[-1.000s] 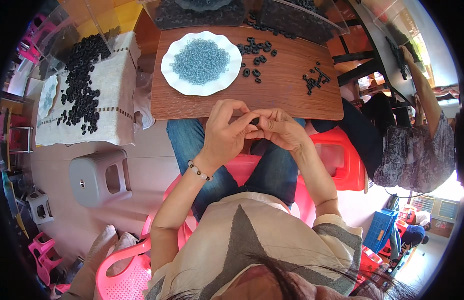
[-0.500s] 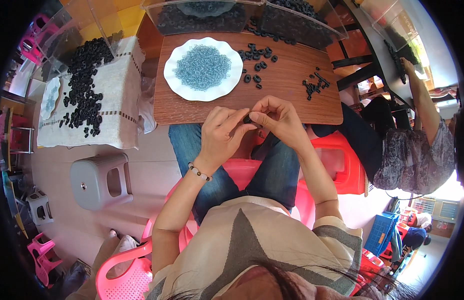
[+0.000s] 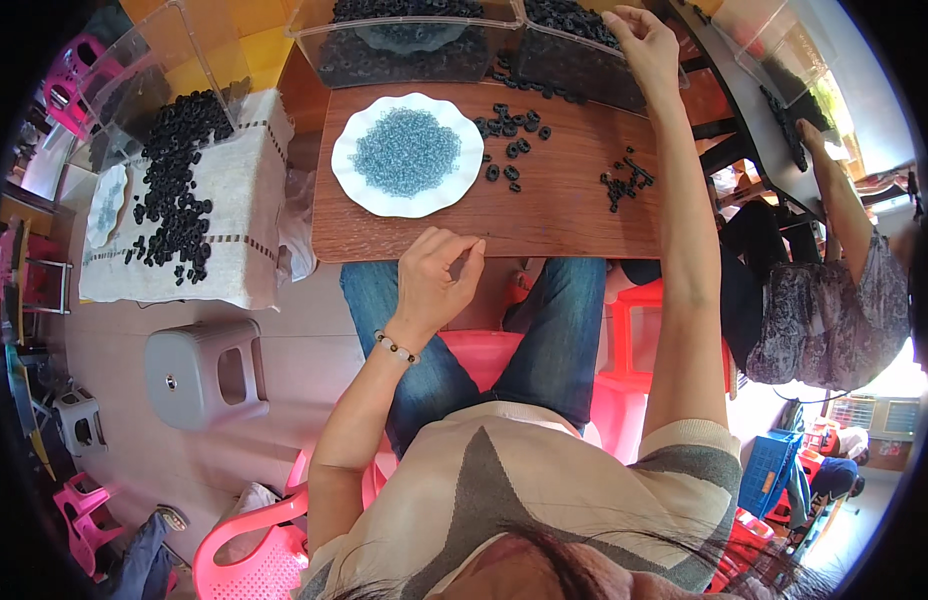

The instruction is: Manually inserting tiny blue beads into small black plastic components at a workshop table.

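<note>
A seated person works at a small brown wooden table [image 3: 544, 215], both bare hands busy with small black rubber rings. The right hand [image 3: 646, 45] stretches to the far right edge of the table, fingers loosely curled over the rim of a clear plastic bin of black rings [image 3: 574, 40]; whether it grips a ring there cannot be told from this angle. The left hand [image 3: 436, 275] hovers at the near table edge above the lap, thumb and fingertips drawn together as if pinching something tiny, though nothing shows between them. A white scalloped plate of pale blue beads [image 3: 408, 153] sits at the table's left. Loose black rings [image 3: 511, 128] are scattered just right of the plate, with a second small cluster of black pieces [image 3: 626, 180] further right. Judged from this, a clean pick means taking one ring at a time from the bin's top layer, while the left hand stays steady near the plate.
</note>
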`<move>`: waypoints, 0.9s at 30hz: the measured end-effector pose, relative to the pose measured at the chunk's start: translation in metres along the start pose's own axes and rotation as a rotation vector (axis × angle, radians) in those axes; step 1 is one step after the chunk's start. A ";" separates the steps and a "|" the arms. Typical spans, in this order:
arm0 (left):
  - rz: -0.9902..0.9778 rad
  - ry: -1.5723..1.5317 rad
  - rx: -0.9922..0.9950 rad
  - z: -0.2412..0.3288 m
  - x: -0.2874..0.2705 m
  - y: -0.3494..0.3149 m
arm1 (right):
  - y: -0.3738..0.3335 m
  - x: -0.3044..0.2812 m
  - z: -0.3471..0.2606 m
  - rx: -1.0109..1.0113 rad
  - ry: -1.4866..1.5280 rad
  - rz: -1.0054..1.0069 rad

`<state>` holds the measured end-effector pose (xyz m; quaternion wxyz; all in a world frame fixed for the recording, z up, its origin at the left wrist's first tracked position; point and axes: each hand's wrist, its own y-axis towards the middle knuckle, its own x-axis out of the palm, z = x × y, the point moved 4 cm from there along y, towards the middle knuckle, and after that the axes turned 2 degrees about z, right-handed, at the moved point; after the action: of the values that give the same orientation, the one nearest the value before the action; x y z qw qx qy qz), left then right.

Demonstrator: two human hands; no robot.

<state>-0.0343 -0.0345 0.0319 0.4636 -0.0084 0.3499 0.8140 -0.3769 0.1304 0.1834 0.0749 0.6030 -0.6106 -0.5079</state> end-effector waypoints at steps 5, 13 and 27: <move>0.001 0.014 -0.021 -0.003 -0.005 0.003 | -0.050 0.015 -0.019 -0.052 0.105 -0.228; -0.039 0.031 0.005 -0.005 0.001 0.001 | -0.176 0.049 -0.059 0.277 -0.120 -0.731; -0.015 -0.079 -0.136 -0.009 -0.001 0.001 | -0.200 0.058 -0.044 0.390 0.323 -0.577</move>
<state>-0.0371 -0.0411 0.0260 0.4814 -0.0106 0.2753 0.8321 -0.2291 0.1090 0.0321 -0.0921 0.8252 -0.4813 -0.2810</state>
